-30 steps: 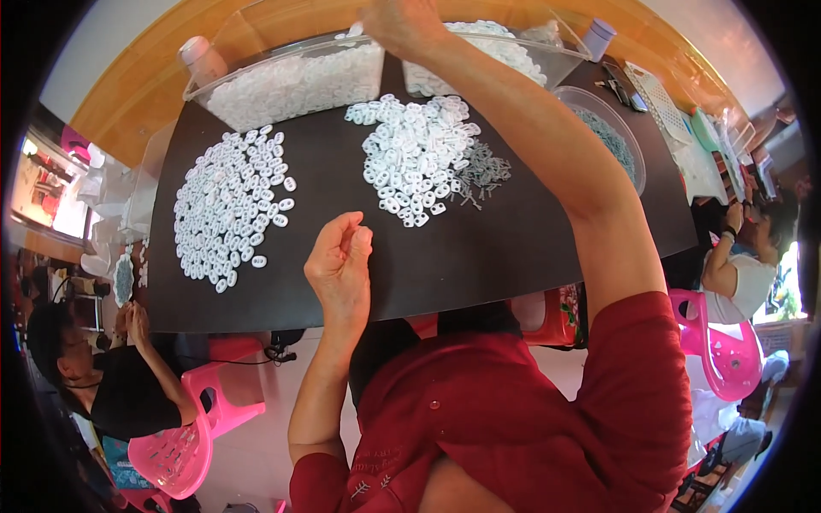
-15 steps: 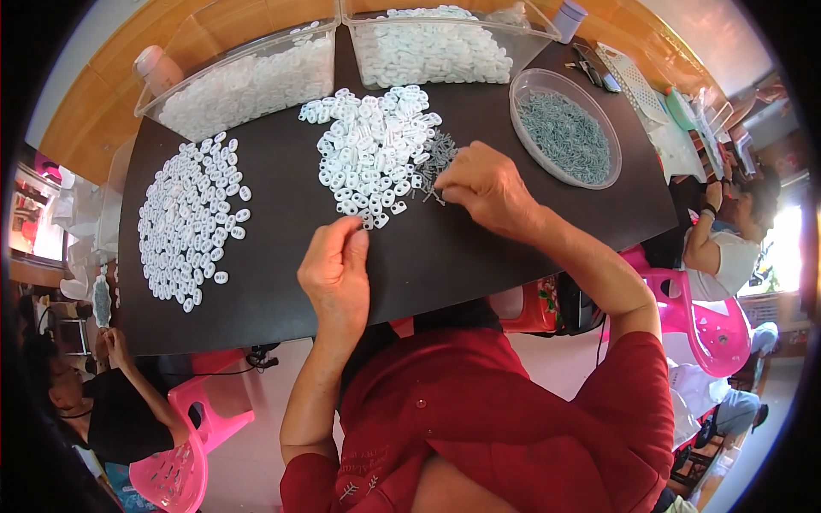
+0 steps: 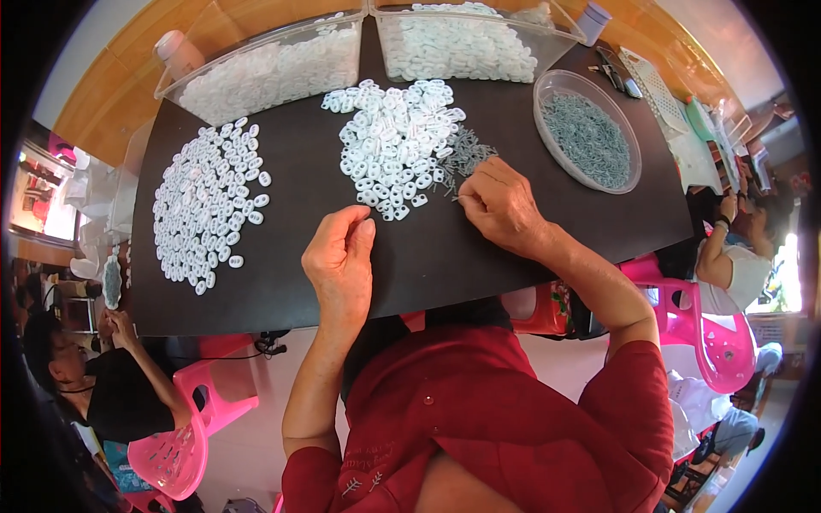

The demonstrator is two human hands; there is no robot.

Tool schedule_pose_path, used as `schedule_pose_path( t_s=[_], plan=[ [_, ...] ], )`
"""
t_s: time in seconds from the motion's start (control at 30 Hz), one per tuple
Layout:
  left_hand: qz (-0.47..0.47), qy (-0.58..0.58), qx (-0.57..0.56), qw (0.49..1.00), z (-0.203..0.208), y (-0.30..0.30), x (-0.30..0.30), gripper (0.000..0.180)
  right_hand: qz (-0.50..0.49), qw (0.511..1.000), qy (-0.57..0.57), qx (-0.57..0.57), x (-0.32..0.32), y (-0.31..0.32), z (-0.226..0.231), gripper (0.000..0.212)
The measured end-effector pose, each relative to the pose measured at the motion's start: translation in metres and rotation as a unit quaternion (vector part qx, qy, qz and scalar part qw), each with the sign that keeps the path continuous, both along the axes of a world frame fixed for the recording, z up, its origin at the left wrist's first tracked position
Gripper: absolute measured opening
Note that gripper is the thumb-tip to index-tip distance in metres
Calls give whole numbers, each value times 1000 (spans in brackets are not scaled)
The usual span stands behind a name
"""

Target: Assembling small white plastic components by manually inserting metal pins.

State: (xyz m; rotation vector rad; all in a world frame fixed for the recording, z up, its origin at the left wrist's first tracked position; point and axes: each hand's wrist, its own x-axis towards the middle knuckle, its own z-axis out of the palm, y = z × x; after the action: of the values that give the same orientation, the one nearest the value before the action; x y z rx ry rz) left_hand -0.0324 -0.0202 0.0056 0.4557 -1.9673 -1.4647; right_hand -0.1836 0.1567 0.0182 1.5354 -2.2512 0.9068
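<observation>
A heap of small white oval plastic pieces with two holes (image 3: 395,137) lies in the middle of the dark table. At its near left edge my left hand (image 3: 340,261) is closed, thumb and forefinger together; whatever they hold is too small or hidden to make out. Small grey screws (image 3: 469,152) lie in a loose pile against the heap's right side. Just on the near side of them, my right hand (image 3: 505,205) is closed in a pinch, its fingertips turned down and their contents hidden. Farther left, a second spread of white oval pieces (image 3: 205,205) covers the table.
Two clear bins (image 3: 282,81) (image 3: 466,43) full of white pieces stand along the back. A round clear tub (image 3: 634,175) of grey screws sits at the right. People are seated on both sides, with pink chairs (image 3: 727,355) (image 3: 192,462).
The whole table appears shifted to the right in the view. My left hand has drawn slightly left from the heap's near edge, and my right hand slightly toward me from the screws.
</observation>
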Motion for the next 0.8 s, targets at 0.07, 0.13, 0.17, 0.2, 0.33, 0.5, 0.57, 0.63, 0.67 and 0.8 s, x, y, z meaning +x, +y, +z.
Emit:
schedule_pose_path(
  t_s=[0.07, 0.13, 0.17, 0.2, 0.33, 0.5, 0.57, 0.63, 0.67, 0.8],
  plan=[
    [-8, 2, 18, 1000, 2, 8, -2, 13, -5, 998, -66, -10, 7, -2, 4, 9],
    [-39, -2, 4, 999, 6, 20, -11, 14, -7, 991, -133, -22, 17, -3, 8, 7],
    [-64, -5, 41, 997, 10, 25, -14, 14, -27, 971, -234, -29, 22, -3, 11, 6],
    [-62, -4, 41, 997, 11, 27, -17, 14, -46, 941, -333, -35, 26, -4, 14, 7],
    [-121, -37, 109, 986, 6, 33, -25, 16, -40, 908, -416, -24, 32, -7, 20, 9],
    [-115, -21, 112, 987, 10, 39, -25, 4, -31, 849, -526, -41, 34, -7, 22, 9],
    [-106, -15, 90, 990, 11, 40, -26, 5, -28, 836, -545, -58, 35, -8, 27, 10],
    [-97, -10, 68, 993, 11, 41, -26, 5, -25, 822, -564, -74, 38, -11, 26, 10],
    [-96, -17, 57, 994, 10, 40, -28, 5, -17, 820, -564, -93, 38, -12, 24, 12],
    [-69, -28, -37, 997, 6, 43, -30, 6, 2, 817, -568, -98, 38, -11, 25, 13]
  ],
)
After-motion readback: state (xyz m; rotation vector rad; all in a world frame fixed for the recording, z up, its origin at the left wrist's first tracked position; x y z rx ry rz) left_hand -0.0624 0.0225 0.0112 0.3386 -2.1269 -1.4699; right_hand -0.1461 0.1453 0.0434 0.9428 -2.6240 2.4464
